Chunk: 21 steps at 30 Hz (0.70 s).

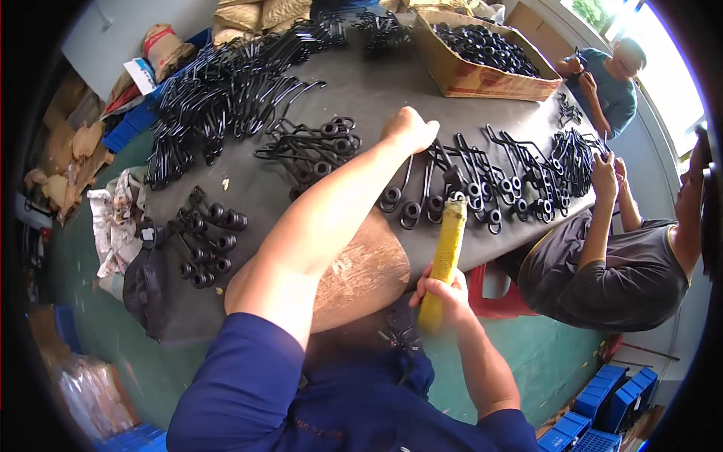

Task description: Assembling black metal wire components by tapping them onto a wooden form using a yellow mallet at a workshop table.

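My left hand [410, 129] reaches across the grey table with its fingers curled closed. Just below it are black bent rods with thick rings [410, 215] on their ends; whether it grips one of them is hidden. My right hand [444, 290] is wrapped round a long yellow-handled tool [450, 241], tilted upward. The tool's upper end lies close to the ringed rods, and I cannot tell whether it touches them. Under my left forearm, at the near table edge, is a worn wooden block [365, 271].
Heaps of black rods [218, 98] cover the far left of the table [361, 90]. A carton of black rings [493, 89] stands at the back right. Ringed rods [203, 241] lie at near left. Two people sit along the right side, one beside a red stool [493, 297].
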{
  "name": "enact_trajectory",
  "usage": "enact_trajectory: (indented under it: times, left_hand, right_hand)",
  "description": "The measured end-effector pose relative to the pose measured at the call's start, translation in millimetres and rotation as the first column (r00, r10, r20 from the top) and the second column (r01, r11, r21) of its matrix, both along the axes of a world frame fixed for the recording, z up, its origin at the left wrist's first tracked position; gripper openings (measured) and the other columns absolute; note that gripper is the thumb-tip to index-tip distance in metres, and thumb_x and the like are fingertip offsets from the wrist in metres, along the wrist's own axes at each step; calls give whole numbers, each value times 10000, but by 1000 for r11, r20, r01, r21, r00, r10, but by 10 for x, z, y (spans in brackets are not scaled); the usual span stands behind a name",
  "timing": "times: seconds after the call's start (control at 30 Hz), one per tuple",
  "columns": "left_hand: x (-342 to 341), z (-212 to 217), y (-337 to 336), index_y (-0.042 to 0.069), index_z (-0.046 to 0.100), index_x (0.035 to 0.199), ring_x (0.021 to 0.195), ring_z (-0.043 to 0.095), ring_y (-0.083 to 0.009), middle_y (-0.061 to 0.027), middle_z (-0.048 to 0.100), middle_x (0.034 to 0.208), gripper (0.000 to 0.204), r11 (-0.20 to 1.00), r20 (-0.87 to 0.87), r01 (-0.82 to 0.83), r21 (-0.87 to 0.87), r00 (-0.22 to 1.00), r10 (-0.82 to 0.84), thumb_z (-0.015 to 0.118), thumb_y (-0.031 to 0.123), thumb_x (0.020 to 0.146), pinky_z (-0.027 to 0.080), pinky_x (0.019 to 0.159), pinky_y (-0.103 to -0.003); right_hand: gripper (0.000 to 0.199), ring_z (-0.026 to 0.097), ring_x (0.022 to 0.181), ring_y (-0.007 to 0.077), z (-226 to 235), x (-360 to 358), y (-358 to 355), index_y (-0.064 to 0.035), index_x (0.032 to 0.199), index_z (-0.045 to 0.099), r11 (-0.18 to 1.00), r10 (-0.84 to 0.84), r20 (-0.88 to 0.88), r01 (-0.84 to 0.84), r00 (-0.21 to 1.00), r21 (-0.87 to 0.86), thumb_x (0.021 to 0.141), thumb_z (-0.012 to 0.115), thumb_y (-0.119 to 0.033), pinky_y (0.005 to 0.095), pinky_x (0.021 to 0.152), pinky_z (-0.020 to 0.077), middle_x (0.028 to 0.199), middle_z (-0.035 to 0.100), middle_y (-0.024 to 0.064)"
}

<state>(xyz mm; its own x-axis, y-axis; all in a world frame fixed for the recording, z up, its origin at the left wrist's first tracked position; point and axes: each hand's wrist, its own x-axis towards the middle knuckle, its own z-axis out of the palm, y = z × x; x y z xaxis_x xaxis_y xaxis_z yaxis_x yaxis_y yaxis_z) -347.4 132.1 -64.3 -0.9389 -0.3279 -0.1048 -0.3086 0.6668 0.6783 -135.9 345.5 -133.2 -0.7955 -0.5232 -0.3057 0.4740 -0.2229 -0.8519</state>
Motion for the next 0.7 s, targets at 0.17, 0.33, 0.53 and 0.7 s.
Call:
enact_trajectory:
  times: [0.17,0.33,0.53,0.7]
  left_hand:
    - [-401,-554,-68,-76,682,960,760,704,-280,-194,706,905,590,994,83,-106,20,991,104,761,447,698,571,652,-363]
    - [-516,-782,-91,11,669,994,579,576,-120,-58,652,775,323,919,-30,69,388,998,-63,779,59,694,482,498,-266]
    - [-271,-377,-194,47,660,953,625,589,-99,-32,654,808,234,828,15,108,551,990,-140,737,32,732,493,530,-244]
    - [-76,-105,-296,69,657,925,694,609,-99,-22,650,828,150,831,-167,217,512,974,-152,713,58,786,508,592,-239]
  right_hand:
    - [188,664,619,227,19,-46,23,-3,987,526,996,63,34,-61,997,-64,844,626,-72,341,600,541,742,624,98]
    - [183,667,639,218,-3,-69,56,-7,989,528,993,90,45,-86,995,-75,854,629,-78,336,625,542,744,628,89]
    - [161,663,634,209,-57,-28,44,-7,976,531,990,86,28,-82,996,-118,853,620,-62,332,622,542,747,628,84]
    - [283,663,650,254,-109,18,45,-4,1002,537,994,29,-16,-30,999,-106,807,679,-151,365,633,546,747,618,121]
